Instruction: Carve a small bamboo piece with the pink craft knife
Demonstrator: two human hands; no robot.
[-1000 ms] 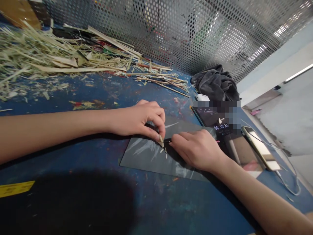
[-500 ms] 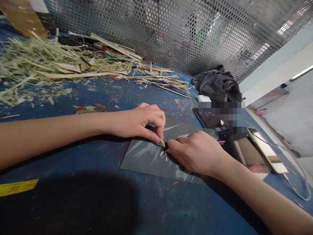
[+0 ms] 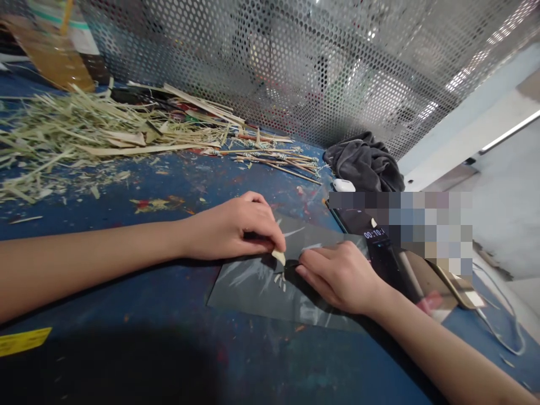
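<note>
Over a grey sheet (image 3: 248,287) with whitish scuff marks, my left hand (image 3: 248,228) pinches a small pale, curved piece (image 3: 279,257) between thumb and fingers. Facing it from the right, my right hand (image 3: 343,278) is closed round a thin, dark, blade-like tool (image 3: 291,265); most of the tool is hidden in the fist. Its tip points at the pale piece, very near it, though whether they touch I cannot tell. Several tiny pale slivers (image 3: 280,280) lie on the sheet just below.
A heap of pale plant strips (image 3: 84,124) covers the back left, with thin sticks (image 3: 282,156) beside it. A dark cloth (image 3: 367,163), a white case (image 3: 343,185) and phones (image 3: 375,242) lie at the right. Perforated metal (image 3: 253,62) stands behind; yellow tape (image 3: 25,341) is front left.
My right hand has drawn back a little to the right, widening the gap between the hands. More of the pale piece shows at my left fingertips. The whole view has tilted slightly.
</note>
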